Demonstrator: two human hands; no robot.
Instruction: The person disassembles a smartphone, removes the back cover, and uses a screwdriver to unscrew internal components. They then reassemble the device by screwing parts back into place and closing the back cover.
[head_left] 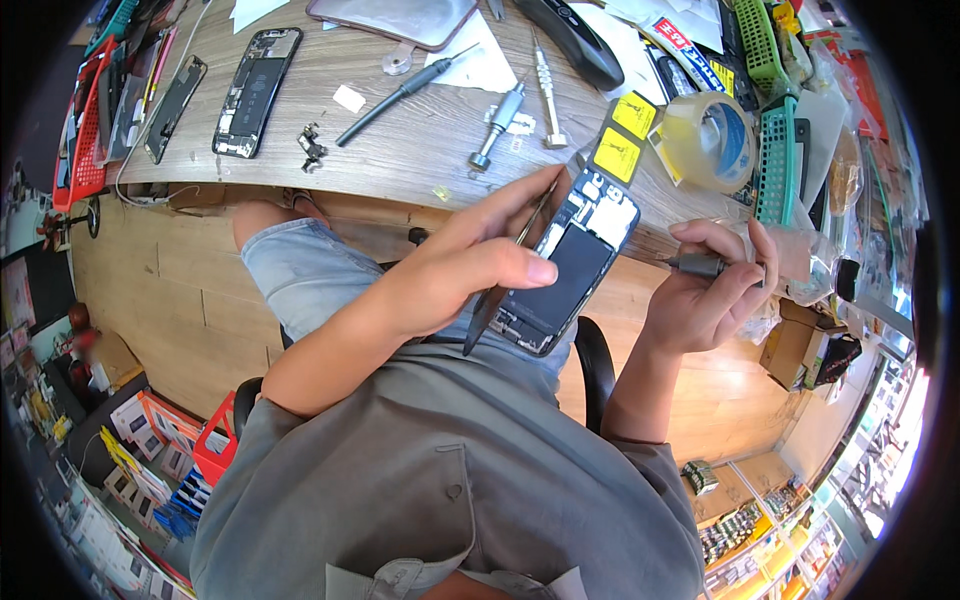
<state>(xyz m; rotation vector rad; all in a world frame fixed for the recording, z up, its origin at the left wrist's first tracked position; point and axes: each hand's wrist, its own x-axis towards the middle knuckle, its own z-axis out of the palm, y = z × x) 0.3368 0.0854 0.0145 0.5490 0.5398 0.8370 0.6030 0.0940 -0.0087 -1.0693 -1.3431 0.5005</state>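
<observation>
An opened phone [572, 280] is held slanted over the person's lap at the near edge of the surface [385, 175], its dark battery and circuit parts facing up. The left hand [470, 255] is clamped on its left side, thumb lying over the battery; a slim pointed metal tool [481, 322] shows beneath that hand. To the right, well apart from the phone, the right hand [705, 300] has its fingers closed around a grey screwdriver [698, 264]. Just past the phone's upper end are two yellow labels [616, 154], with a roll of clear tape [690, 140] to their right. Farther left on the surface lie more screwdrivers [498, 128] and another opened phone [257, 95].
</observation>
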